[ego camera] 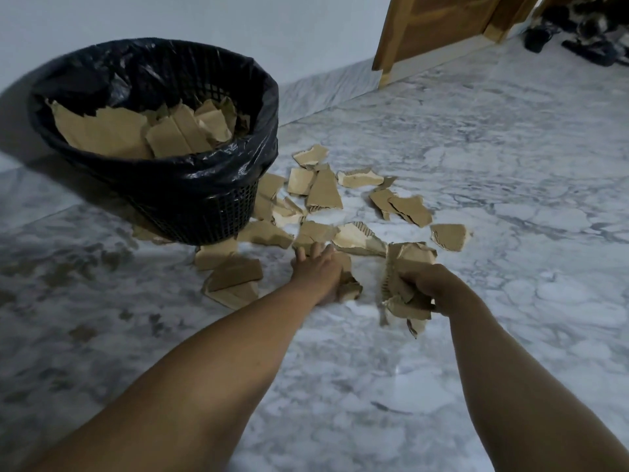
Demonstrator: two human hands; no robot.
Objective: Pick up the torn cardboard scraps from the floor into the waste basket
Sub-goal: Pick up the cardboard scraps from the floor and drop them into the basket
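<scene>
Several torn brown cardboard scraps (325, 192) lie scattered on the marble floor to the right of and in front of the black mesh waste basket (204, 212). The basket has a black plastic liner and holds several large scraps (109, 131). My left hand (318, 269) reaches down onto scraps near the basket's base, fingers stretched forward over them, with a scrap (349, 284) under the palm. My right hand (429, 287) grips a bunch of torn scraps (405, 267) just above the floor.
A white wall runs behind the basket. A wooden door and frame (432, 28) stand at the upper right, with dark shoes (585, 42) beyond. White-grey marble floor (476, 148) stretches to the right and toward me.
</scene>
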